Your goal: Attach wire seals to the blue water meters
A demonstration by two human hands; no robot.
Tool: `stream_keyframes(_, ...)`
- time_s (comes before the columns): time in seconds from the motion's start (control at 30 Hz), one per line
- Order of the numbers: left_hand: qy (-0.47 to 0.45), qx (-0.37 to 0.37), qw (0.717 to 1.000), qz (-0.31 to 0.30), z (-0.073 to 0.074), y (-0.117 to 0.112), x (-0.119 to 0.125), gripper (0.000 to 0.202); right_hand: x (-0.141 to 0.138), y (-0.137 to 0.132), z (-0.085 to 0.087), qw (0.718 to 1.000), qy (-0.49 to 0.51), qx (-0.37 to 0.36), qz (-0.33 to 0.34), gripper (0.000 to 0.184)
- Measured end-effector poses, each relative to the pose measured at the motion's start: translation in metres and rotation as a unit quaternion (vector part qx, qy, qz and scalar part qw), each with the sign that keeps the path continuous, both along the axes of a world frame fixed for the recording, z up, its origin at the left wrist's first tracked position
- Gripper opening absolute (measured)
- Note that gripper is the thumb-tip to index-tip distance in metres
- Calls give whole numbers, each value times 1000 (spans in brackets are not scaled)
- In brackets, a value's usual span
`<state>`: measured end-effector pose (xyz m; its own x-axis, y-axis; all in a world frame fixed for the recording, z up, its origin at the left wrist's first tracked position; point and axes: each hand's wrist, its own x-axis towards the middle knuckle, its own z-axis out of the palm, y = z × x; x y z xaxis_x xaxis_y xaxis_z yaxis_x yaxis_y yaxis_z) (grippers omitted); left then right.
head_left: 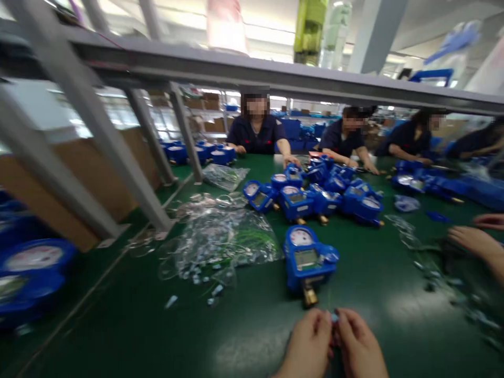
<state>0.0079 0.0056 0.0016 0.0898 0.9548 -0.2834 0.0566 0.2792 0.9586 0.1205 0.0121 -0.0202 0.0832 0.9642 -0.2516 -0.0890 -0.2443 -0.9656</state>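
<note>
At the bottom of the head view, my left hand [309,344] and my right hand [358,341] meet with fingertips pinched together. Between them shows a small light-blue seal tag [334,317], partly covered by the fingers. Just beyond my fingers stands a blue water meter [307,260] with a round dial, a small display and a brass fitting pointing towards me. It is apart from my hands. To its left lies a clear plastic bag [236,236] of green wires and light-blue tags, some of them spilled onto the green tabletop [252,320].
Several blue meters [295,202] are heaped behind the single one, where a co-worker's hand [291,160] reaches in. Another person's hands [472,241] work at the right, near scattered tags. Grey metal posts [137,173] carry an overhead shelf [252,65]. More meters [31,268] lie far left.
</note>
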Motion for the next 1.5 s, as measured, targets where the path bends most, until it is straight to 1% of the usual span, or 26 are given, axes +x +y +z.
stream_keyframes(0.03,-44,-14,999,4,2,4,2,39,0,2,0,999,22,20,-11,47)
stream_keyframes(0.07,-59,-12,998,6,5,9,3,38,-1,4,2,999,20,41,-24,40)
stream_keyframes(0.13,-77,-13,997,16,8,18,2,35,-3,5,7,997,-13,71,-22,31)
stream_keyframes(0.2,-113,-28,993,27,9,24,0,34,-4,3,12,995,-42,86,-11,27)
stream_keyframes(0.3,-158,-58,985,39,9,27,-3,35,-3,2,14,993,-67,97,7,24)
stream_keyframes(0.4,-159,-62,985,12,12,29,-4,35,4,4,16,991,-83,102,27,23)
stream_keyframes(0.5,-146,-53,988,-14,16,32,-5,30,14,9,23,983,-120,117,72,22)
stream_keyframes(0.57,-147,-51,988,-19,16,33,-5,28,21,11,30,963,-195,154,103,19)
stream_keyframes(0.67,-163,-60,985,-20,15,33,-5,27,31,15,39,912,-311,232,131,16)
stream_keyframes(0.73,-183,-75,980,-20,15,32,-5,29,35,18,42,893,-338,259,149,16)
stream_keyframes(0.77,-197,-83,977,-21,15,32,-4,29,36,20,43,892,-336,258,156,17)
stream_keyframes(0.8,-211,-91,973,-21,16,32,-4,29,36,21,43,899,-324,247,163,17)
stream_keyframes(0.87,-235,-103,966,-21,17,32,-3,30,35,24,41,934,-250,193,169,19)
stream_keyframes(0.93,-248,-107,962,-20,18,32,-2,33,33,26,38,971,-122,117,168,24)
stream_keyframes(0.97,-250,-107,962,-23,19,33,-1,35,31,27,35,982,-51,84,163,26)
stream_keyframes(1.03,-248,-101,963,-36,19,33,1,38,29,28,31,986,71,32,149,29)
stream_keyframes(1.1,-239,-93,966,-42,18,33,1,38,27,28,28,981,135,-4,141,30)
stream_keyframes(1.13,-232,-90,968,-40,18,33,1,37,28,28,27,980,134,-15,144,30)
stream_keyframes(1.17,-224,-88,970,-34,18,34,1,36,28,27,26,983,106,-15,146,29)
stream_keyframes(1.2,-216,-85,972,-29,18,34,1,35,29,26,27,988,50,2,145,28)
stream_keyframes(1.23,-206,-81,975,-25,18,34,0,34,31,25,27,989,-28,36,138,26)
stream_keyframes(1.27,-197,-75,977,-24,18,34,0,32,32,23,28,981,-116,86,128,23)
stream_keyframes(1.3,-188,-69,979,-26,19,34,-1,31,33,22,29,962,-201,142,120,19)
stream_keyframes(1.37,-169,-53,984,-31,19,34,-1,30,35,19,32,903,-334,241,122,15)
stream_keyframes(1.43,-144,-41,988,-41,20,34,-1,30,37,19,34,847,-417,295,149,17)
stream_keyframes(1.5,-117,-37,991,-56,21,35,0,31,39,20,36,803,-474,314,180,18)
